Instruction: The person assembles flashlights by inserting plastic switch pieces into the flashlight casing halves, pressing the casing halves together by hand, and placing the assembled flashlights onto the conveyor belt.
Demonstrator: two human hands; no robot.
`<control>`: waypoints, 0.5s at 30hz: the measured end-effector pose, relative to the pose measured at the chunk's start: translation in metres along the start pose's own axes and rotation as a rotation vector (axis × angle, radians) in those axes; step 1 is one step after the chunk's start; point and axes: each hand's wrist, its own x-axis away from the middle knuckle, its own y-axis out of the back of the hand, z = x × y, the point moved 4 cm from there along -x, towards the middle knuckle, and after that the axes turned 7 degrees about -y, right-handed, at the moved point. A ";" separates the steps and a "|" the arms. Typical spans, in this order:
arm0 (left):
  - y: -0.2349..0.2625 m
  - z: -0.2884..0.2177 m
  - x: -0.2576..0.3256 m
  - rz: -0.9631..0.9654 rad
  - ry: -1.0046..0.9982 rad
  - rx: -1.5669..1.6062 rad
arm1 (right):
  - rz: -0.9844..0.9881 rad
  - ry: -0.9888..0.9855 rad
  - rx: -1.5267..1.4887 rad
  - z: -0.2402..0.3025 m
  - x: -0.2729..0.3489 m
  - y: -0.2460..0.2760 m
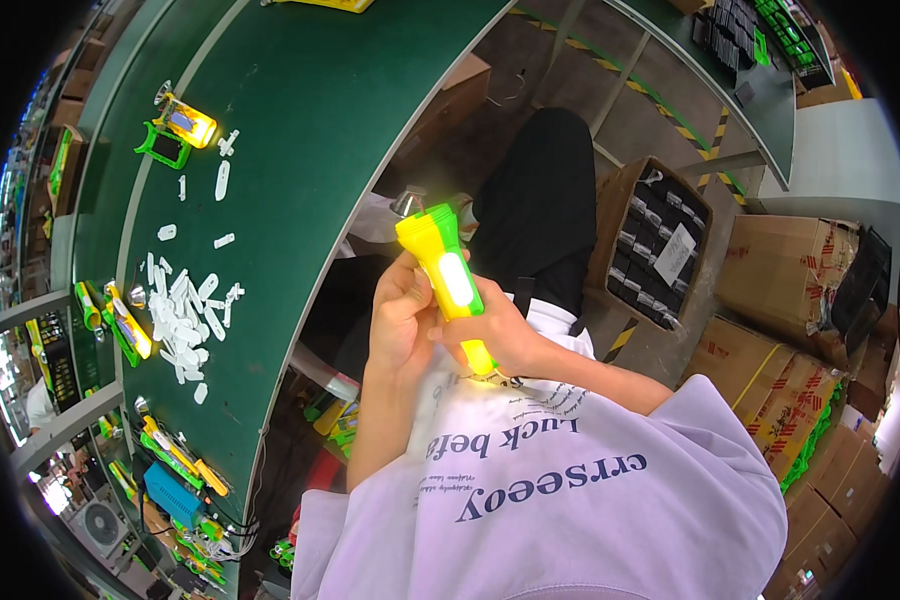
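A yellow-and-green flashlight (440, 265) is held up in front of my chest, its wide head pointing away from me. A long white panel on its side glows brightly. My left hand (400, 310) grips the yellow side, thumb and fingers closed on it. My right hand (498, 335) wraps round the lower handle from the other side. Beside the head of the flashlight is a silver reflector cup (407, 203), apparently loose from the housing; how it is attached is hidden. Some fingertips are out of sight behind the handle.
On the green table (300, 130) to my left lies a pile of white plastic pieces (182, 320). Farther up is an opened flashlight (185, 122); more flashlight parts (120, 320) line the left edge. A box of dark parts (660, 245) and stacked cartons (780, 275) stand right.
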 end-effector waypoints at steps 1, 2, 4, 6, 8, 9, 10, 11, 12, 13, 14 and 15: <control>0.003 0.003 0.000 -0.031 0.031 0.043 | -0.010 -0.015 -0.018 -0.001 0.000 -0.001; 0.005 0.005 0.000 -0.061 0.063 0.086 | -0.023 -0.029 -0.037 -0.002 0.000 -0.002; 0.005 0.005 0.000 -0.066 0.065 0.103 | -0.026 -0.030 -0.030 -0.001 0.000 -0.004; 0.004 0.005 0.000 -0.070 0.068 0.123 | -0.033 -0.030 -0.021 0.002 0.002 -0.003; 0.003 0.002 0.001 -0.031 0.007 0.108 | 0.018 -0.077 -0.076 0.003 0.004 -0.002; 0.002 0.001 0.002 -0.033 0.007 0.108 | 0.018 -0.079 -0.076 0.003 0.003 -0.001; 0.002 0.001 0.002 -0.050 0.006 0.069 | 0.031 -0.089 -0.075 0.002 0.003 0.000; 0.002 0.001 0.002 -0.065 0.006 0.028 | 0.045 -0.097 -0.075 0.002 0.002 0.000; 0.002 0.001 0.003 -0.066 0.006 0.027 | 0.046 -0.097 -0.076 0.000 0.001 0.000; 0.002 0.001 0.004 -0.057 0.003 0.017 | 0.034 -0.076 -0.059 -0.002 0.001 0.000; 0.002 0.002 0.005 -0.048 0.000 0.007 | 0.022 -0.055 -0.043 -0.003 0.002 0.000; 0.002 0.002 0.006 -0.049 0.000 0.008 | 0.022 -0.056 -0.043 -0.004 0.002 0.000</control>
